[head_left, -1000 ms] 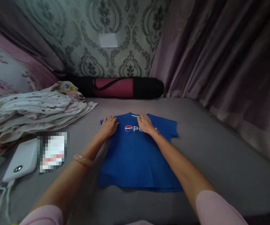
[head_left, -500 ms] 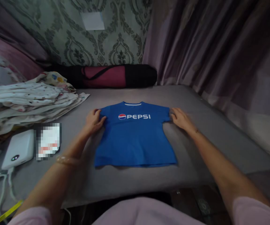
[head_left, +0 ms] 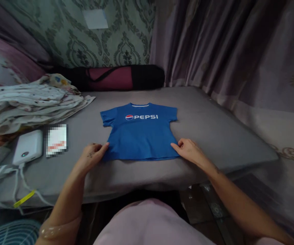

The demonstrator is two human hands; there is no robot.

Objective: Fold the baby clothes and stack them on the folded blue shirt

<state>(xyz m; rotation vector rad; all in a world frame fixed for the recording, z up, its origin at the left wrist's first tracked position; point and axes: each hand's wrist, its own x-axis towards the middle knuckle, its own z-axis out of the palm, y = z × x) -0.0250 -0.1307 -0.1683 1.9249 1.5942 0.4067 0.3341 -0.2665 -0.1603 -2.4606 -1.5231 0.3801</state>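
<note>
A blue short-sleeved T-shirt (head_left: pixel 140 136) with a white PEPSI print lies spread flat, collar pointing away from me and hem toward me. At its lower left side, my left hand (head_left: pixel 93 154) is closed on the edge, thumb on top and the other fingers curled. My right hand (head_left: pixel 189 149) pinches the lower right side in much the same way. The fabric shows slight creases between the hands. The left sleeve is a little rumpled. Both hands' fingertips are partly hidden.
The shirt rests on a grey-sheeted bed (head_left: pixel 226 136). Folded patterned cloth (head_left: pixel 34 105) is piled at left, near a white power bank (head_left: pixel 29 146), a blurred-out card (head_left: pixel 56 140) and cables (head_left: pixel 16 183). A black and maroon bag (head_left: pixel 111 78) lies along the wall. A blue fan (head_left: pixel 14 233) stands bottom left.
Both hands have moved from the sleeves down toward me to the shirt's lower sides. My view has shifted slightly, and the left sleeve now shows.
</note>
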